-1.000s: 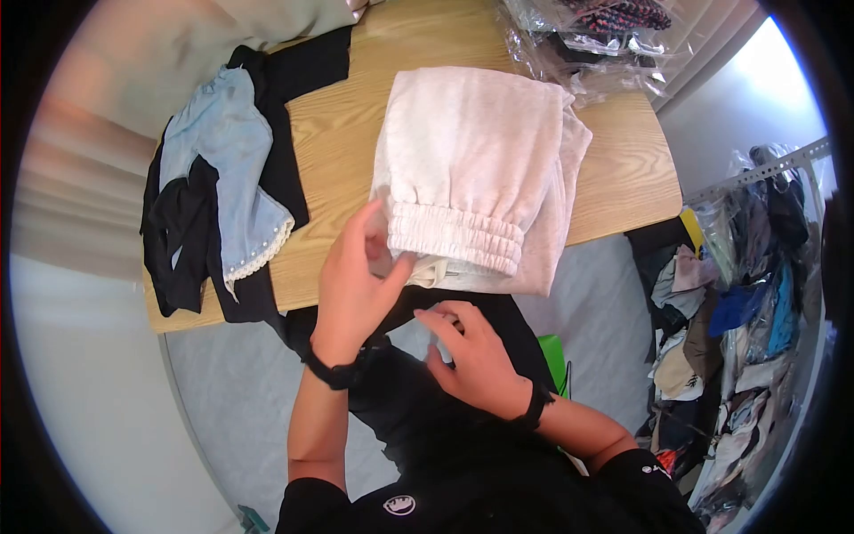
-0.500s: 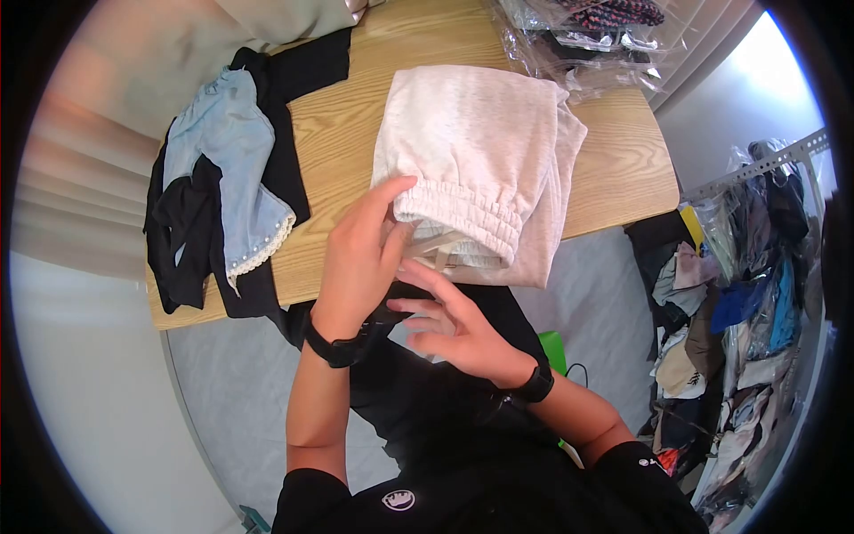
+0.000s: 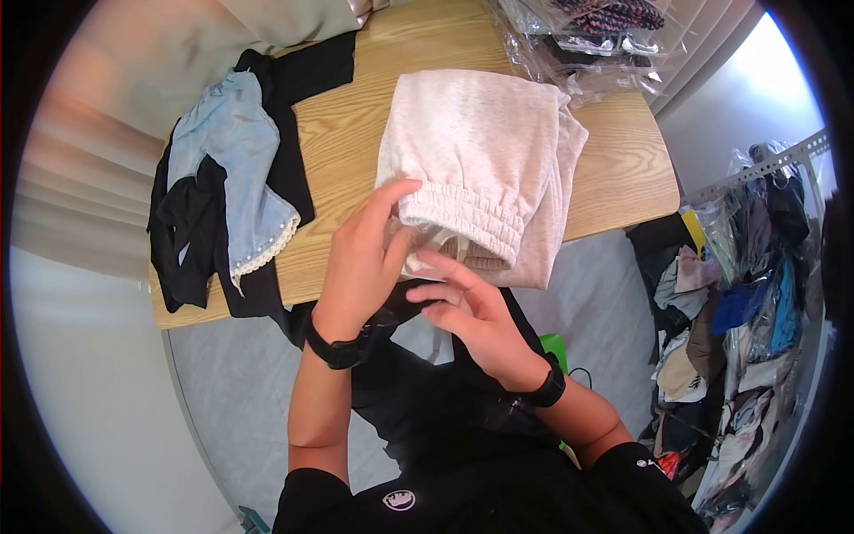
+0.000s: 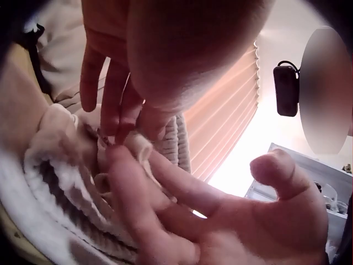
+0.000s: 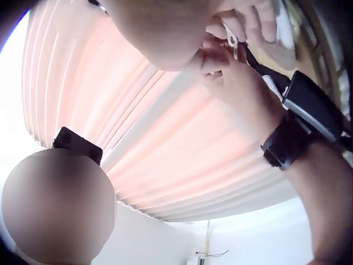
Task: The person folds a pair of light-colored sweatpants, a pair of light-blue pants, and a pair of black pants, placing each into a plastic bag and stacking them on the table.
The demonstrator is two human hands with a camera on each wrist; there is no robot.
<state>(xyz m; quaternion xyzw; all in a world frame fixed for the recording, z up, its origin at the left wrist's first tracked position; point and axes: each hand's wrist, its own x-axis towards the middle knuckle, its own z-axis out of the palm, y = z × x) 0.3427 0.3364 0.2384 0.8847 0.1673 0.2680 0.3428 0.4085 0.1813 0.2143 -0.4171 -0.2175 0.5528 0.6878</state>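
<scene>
Pale heathered trousers (image 3: 480,133) lie folded on the table, the gathered waistband (image 3: 467,218) toward the person and partly raised. The left hand (image 3: 360,258) is at the waistband's left end, its index finger along the edge; in the left wrist view its fingers bend down and pinch the cream drawstring (image 4: 140,148). Just below the waistband, the right hand (image 3: 480,325) has its fingers extended against the drawstring, thumb apart. The right wrist view shows the drawstring (image 5: 230,36) between both hands, its far end hidden.
Black clothing (image 3: 289,151) and a light-blue denim garment (image 3: 240,133) lie at the table's left. Plastic-wrapped clothes (image 3: 592,44) are at the back right. Beyond the table (image 3: 623,169), at right, a metal rack (image 3: 756,169) stands by piled clothes (image 3: 680,369).
The left hand has moved up to the waistband, which is now raised more open. The right hand has come up and closer to the left, its fingers at the drawstring.
</scene>
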